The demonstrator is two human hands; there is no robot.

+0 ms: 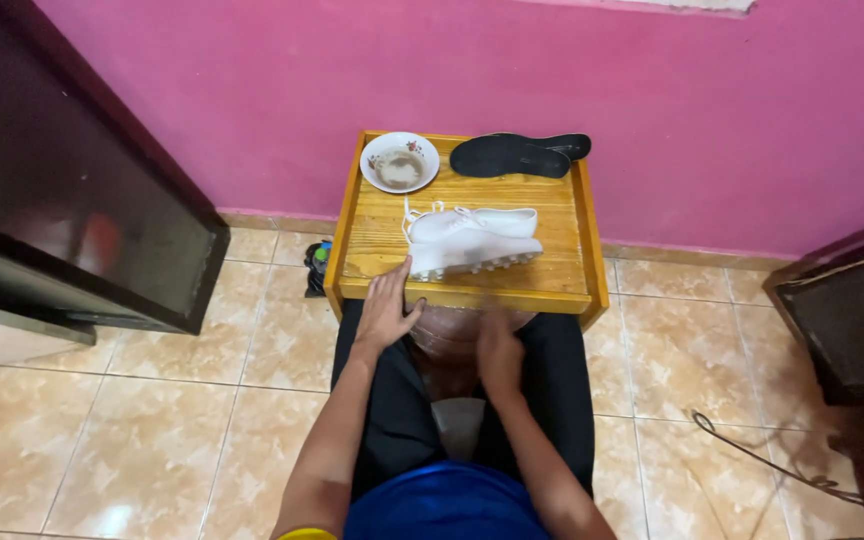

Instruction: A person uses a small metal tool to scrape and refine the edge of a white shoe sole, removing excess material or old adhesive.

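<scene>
The white shoe [472, 238] lies on its side on the small wooden table [562, 290], sole studs turned toward the near edge, toe end toward the near left corner and laces trailing up toward the far left. The left hand [384, 308] rests flat on the table's near edge close to that corner, fingers spread and loose, its fingertips just beside the shoe's toe end and perhaps touching it; it holds nothing. The right hand [499, 350] hangs below the near edge, between the person's knees, over a brownish rounded object (too blurred to name); whether its fingers are curled on anything cannot be told.

At the far left corner sits a white bowl [400, 162] with brown residue in it, and along the far edge toward the right lie two dark insoles [512, 155], overlapping, well apart from the shoe. A dark bundle with some green in it [318, 268] sits on the tiled floor just left of the table, and a thin cable [752, 455] snakes across the tiles at right.

As a judgement, the work is at the point of reaching for the shoe: it is laid out, not lifted. Any next handling would call for the left fingers to close round the toe end while the right hand comes up past the near edge to steady the heel.
</scene>
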